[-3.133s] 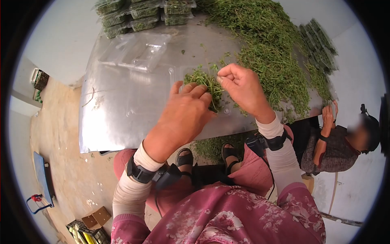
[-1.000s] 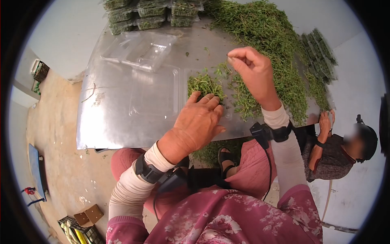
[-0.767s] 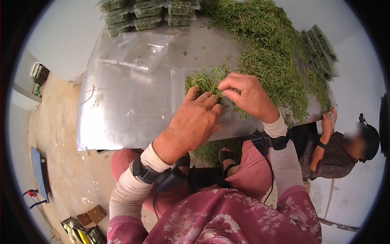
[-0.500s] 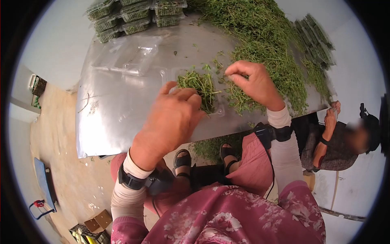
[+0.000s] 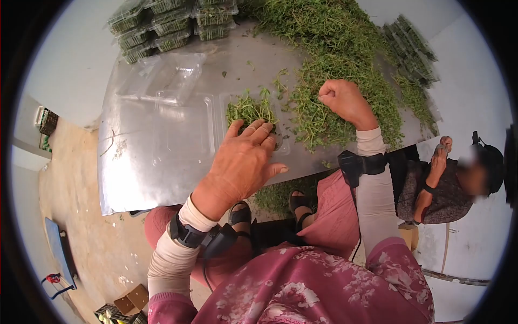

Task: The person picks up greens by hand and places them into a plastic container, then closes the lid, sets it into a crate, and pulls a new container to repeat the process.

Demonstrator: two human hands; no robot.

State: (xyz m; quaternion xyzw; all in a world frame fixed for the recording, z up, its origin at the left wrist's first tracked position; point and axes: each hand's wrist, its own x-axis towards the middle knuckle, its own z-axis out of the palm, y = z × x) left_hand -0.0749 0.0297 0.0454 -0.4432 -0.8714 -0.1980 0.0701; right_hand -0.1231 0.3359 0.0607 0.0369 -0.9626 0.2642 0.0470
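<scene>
My left hand (image 5: 241,154) lies with its fingers stretched out over a small bunch of leafy green sprigs (image 5: 249,107). The bunch sits in one half of an opened clear plastic box (image 5: 186,127), whose other half lies flat to the left. Above the near edge of the large heap of greens (image 5: 340,54), my right hand (image 5: 348,103) is closed with its fingers curled in. Whatever it may hold is hidden. Part of the bunch is covered by my left fingers.
Farther left on the metal table (image 5: 129,167) lie other clear empty boxes (image 5: 162,78). Stacks of filled boxes (image 5: 170,24) stand at the back left, with more (image 5: 413,51) at the far right. A co-worker (image 5: 442,186) is on the right side.
My left hand has opened from a curled pose and now rests flat on the bunch. My right hand has shifted slightly right and its fingers have curled in more.
</scene>
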